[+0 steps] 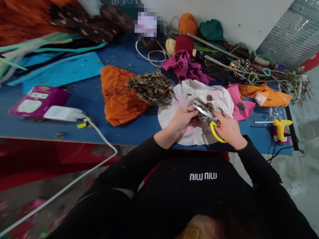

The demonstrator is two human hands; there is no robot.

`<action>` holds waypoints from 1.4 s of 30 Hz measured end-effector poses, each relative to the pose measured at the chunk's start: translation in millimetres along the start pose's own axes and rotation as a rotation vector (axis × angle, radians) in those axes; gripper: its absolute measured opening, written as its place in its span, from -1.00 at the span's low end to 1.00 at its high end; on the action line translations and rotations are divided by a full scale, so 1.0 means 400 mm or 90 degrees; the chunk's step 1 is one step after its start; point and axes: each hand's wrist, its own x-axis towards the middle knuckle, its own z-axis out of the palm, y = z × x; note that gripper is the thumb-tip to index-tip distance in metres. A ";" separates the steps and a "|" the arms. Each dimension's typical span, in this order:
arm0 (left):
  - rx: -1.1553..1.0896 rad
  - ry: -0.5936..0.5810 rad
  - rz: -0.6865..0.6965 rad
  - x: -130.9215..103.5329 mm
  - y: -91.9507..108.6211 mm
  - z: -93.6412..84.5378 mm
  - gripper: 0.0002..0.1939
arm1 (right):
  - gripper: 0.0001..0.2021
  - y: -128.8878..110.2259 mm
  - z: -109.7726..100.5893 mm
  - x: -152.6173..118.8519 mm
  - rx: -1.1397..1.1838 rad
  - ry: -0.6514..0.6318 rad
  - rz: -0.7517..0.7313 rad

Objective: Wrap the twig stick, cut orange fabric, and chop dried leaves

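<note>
My right hand (229,127) grips a pair of scissors (205,112) with yellow handles, their blades pointing left over a round white cloth (171,114). Close to the blade tips, my left hand (183,120) has its fingers pinched together, apparently on some of the dried leaves (207,108); exactly what lies between the fingertips is hidden. Small dark scraps of leaf are scattered on the cloth. Left of it, a larger heap of dried brown leaves (153,87) rests on an orange patterned cloth (122,99) and touches the white cloth's edge.
A yellow glue gun (280,129) with its cord sits at the right table edge. At left are a purple box (40,101) and a white power strip (63,113), its cable hanging off the front. Sticks (224,63), magenta cloth (185,66) and wrapped balls (188,24) crowd the back.
</note>
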 end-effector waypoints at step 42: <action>-0.035 -0.078 0.027 0.041 0.032 -0.067 -0.80 | -0.53 0.642 -0.223 0.393 -0.025 0.128 0.512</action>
